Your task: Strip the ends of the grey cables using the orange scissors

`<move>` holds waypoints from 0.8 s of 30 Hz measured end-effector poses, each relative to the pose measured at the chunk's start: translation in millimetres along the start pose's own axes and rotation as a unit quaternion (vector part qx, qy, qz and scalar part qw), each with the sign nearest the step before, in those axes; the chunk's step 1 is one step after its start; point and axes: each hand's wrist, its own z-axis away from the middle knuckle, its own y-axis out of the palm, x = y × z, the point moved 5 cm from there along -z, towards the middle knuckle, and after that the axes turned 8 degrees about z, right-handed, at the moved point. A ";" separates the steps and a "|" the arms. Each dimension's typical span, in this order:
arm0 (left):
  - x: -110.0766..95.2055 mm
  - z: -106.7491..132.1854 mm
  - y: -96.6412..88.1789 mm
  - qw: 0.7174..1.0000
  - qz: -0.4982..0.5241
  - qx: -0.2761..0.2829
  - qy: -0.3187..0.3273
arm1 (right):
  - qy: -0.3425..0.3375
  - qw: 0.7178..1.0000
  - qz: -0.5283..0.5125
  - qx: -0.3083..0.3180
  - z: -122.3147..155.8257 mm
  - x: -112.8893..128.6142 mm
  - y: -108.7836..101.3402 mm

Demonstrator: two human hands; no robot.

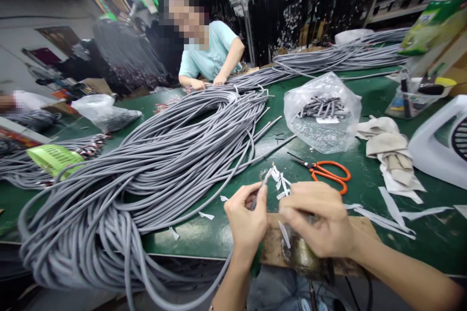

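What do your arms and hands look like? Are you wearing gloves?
No gloves! My left hand and right hand are bare, with nothing on the fingers. My left forearm and right forearm are bare too, with no sleeves showing. Something small may sit by my left wrist, but it's too cut off to tell.

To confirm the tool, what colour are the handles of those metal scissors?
Orange handles, clearest in the head view.

The left hand (247, 218) is gripping a grey cable end (257, 198) while the right hand (316, 218) is curling just beside it.
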 end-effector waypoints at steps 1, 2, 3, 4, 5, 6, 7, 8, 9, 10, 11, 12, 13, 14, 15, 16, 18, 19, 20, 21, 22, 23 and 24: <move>0.7 0.2 -0.1 1.000 0.014 -0.004 -0.003 | 0.043 0.999 0.011 -0.019 -0.3 -4.9 -1.5; 0.5 0.7 -0.1 1.000 0.027 -0.006 0.001 | 0.095 0.995 0.027 -0.029 0.2 -11.4 -1.5; -0.4 1.5 0.0 0.999 0.036 -0.008 0.009 | 0.140 0.989 0.037 -0.024 1.1 -17.7 0.5; -1.5 2.5 0.1 0.999 0.039 -0.009 0.020 | 0.171 0.984 0.041 -0.007 2.1 -22.8 4.1; -2.8 3.6 0.6 0.999 0.039 -0.009 0.029 | 0.190 0.981 0.036 0.016 2.8 -26.3 8.4; -3.9 4.7 1.3 0.999 0.036 -0.007 0.037 | 0.200 0.979 0.027 0.036 3.3 -28.7 12.3; -4.8 5.6 2.2 0.999 0.035 -0.004 0.040 | 0.209 0.977 0.019 0.047 3.7 -30.3 15.0; -5.2 6.3 3.3 0.999 0.037 0.002 0.039 | 0.220 0.974 0.014 0.049 3.9 -31.7 16.4; -5.4 6.8 4.4 0.998 0.043 0.006 0.034 | 0.230 0.972 0.010 0.046 3.9 -32.7 16.8; -5.2 7.0 5.4 0.998 0.053 0.010 0.023 | 0.240 0.970 0.005 0.043 3.8 -33.6 17.0; -4.4 7.0 6.4 0.998 0.064 0.016 0.007 | 0.248 0.968 -0.002 0.042 3.7 -34.4 17.3; -3.4 6.6 7.5 0.997 0.078 0.023 -0.014 | 0.256 0.966 -0.012 0.044 3.5 -35.3 18.0; -2.3 6.1 8.9 0.994 0.093 0.034 -0.037 | 0.263 0.963 -0.022 0.049 3.5 -36.6 19.0; -1.3 5.5 10.4 0.991 0.110 0.050 -0.060 | 0.270 0.961 -0.032 0.054 3.5 -38.1 20.1; -0.7 4.7 12.2 0.986 0.130 0.069 -0.079 | 0.279 0.958 -0.042 0.059 3.8 -40.2 21.1; -0.3 4.1 14.1 0.980 0.151 0.091 -0.096 | 0.286 0.955 -0.055 0.062 4.0 -42.4 21.9; -0.3 3.1 17.5 0.964 0.196 0.138 -0.118 | 0.302 0.947 -0.095 0.052 4.1 -47.0 20.8; -0.2 3.0 18.8 0.955 0.217 0.159 -0.127 | 0.303 0.943 -0.131 0.043 3.5 -48.5 19.3; 0.3 3.1 20.0 0.946 0.234 0.179 -0.135 | 0.295 0.939 -0.175 0.035 2.2 -48.7 17.4; 1.0 3.5 21.0 0.938 0.247 0.197 -0.142 | 0.278 0.935 -0.219 0.037 0.3 -47.3 15.9; 2.0 4.1 21.8 0.931 0.257 0.214 -0.148 | 0.251 0.932 -0.256 0.053 -2.1 -44.3 14.9; 3.0 4.7 22.5 0.924 0.267 0.228 -0.153 | 0.224 0.931 -0.278 0.078 -4.3 -40.4 14.6; 4.1 5.2 23.1 0.917 0.276 0.239 -0.158 | 0.201 0.932 -0.284 0.105 -6.0 -36.6 14.8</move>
